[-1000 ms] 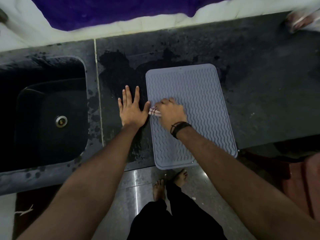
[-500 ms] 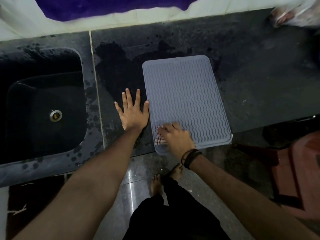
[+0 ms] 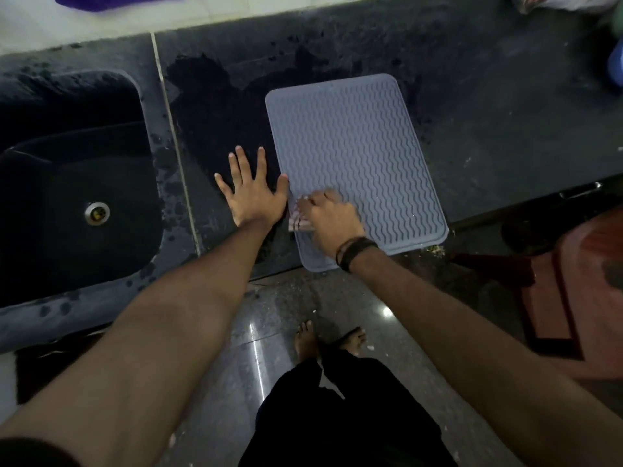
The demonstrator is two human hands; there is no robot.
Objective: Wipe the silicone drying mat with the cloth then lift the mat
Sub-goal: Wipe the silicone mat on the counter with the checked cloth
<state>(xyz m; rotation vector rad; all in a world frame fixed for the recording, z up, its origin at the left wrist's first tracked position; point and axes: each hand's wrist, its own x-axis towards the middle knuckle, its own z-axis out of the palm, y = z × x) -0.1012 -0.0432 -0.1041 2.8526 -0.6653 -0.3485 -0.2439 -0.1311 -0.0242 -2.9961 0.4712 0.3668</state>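
A grey silicone drying mat (image 3: 357, 150) with wavy ridges lies flat on the dark stone counter (image 3: 488, 106), its near edge hanging slightly over the counter's front. My right hand (image 3: 328, 219) presses a small striped cloth (image 3: 298, 224) onto the mat's left part, near the front; most of the cloth is hidden under the fingers. My left hand (image 3: 251, 193) lies flat on the counter with fingers spread, just left of the mat, its thumb touching the mat's left edge.
A dark sink (image 3: 74, 197) with a metal drain (image 3: 97, 213) is sunk into the counter at left. Wet patches darken the counter behind the mat. A reddish object (image 3: 580, 298) stands on the floor at right. My bare feet (image 3: 327, 342) are on the glossy floor below.
My right hand slid the cloth toward the mat's near left corner, then back up along its left side. My left hand stayed flat beside the mat.
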